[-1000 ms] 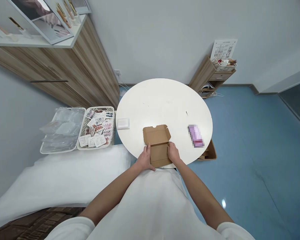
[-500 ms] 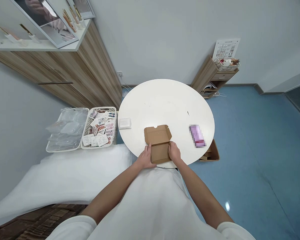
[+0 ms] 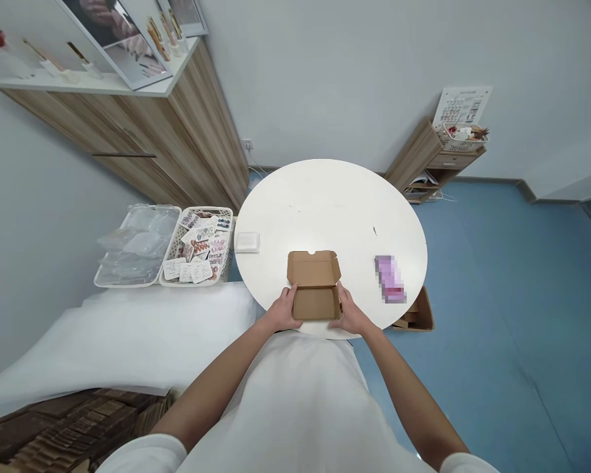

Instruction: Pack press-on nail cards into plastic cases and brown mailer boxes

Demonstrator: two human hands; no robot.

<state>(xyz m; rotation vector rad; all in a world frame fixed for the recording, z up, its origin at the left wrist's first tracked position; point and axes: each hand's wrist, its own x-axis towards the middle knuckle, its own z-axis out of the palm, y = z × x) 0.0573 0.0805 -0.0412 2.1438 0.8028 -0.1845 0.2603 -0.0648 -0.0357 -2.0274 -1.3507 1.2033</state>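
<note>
At the far left, a stack of brown cardboard (image 3: 79, 424), too overlapped to count, sits under one white sheet (image 3: 128, 338); beyond the sheet stand two white baskets side by side, the left basket (image 3: 128, 286) heaped with clear plastic packs (image 3: 145, 243), the right basket (image 3: 230, 246) full of press-on nail cards (image 3: 201, 246), both too jumbled to count, though three white cards (image 3: 184, 270) lie along its near edge; behind is one wood-grain cabinet (image 3: 128, 131) with two framed pictures (image 3: 123, 43) on top.

One white oval desk (image 3: 325, 210) follows; one flat clear case (image 3: 247, 242) lies by its left edge; at the middle of its near edge is one cardboard mailer box (image 3: 316, 303), its one lid (image 3: 314, 269) folded back toward the far edge; the left hand (image 3: 284, 310), thumb and fingers spread, holds the box's left wall; the right hand (image 3: 349, 313), likewise spread, holds its right wall; one pixelated purple object (image 3: 391, 279) lies near the desk's right edge.

Below that edge, partly hidden, one open carton (image 3: 426, 309) holds cardboard pieces; farther off stands one wooden side cabinet (image 3: 414, 152) with one small basket (image 3: 463, 141) on top.
</note>
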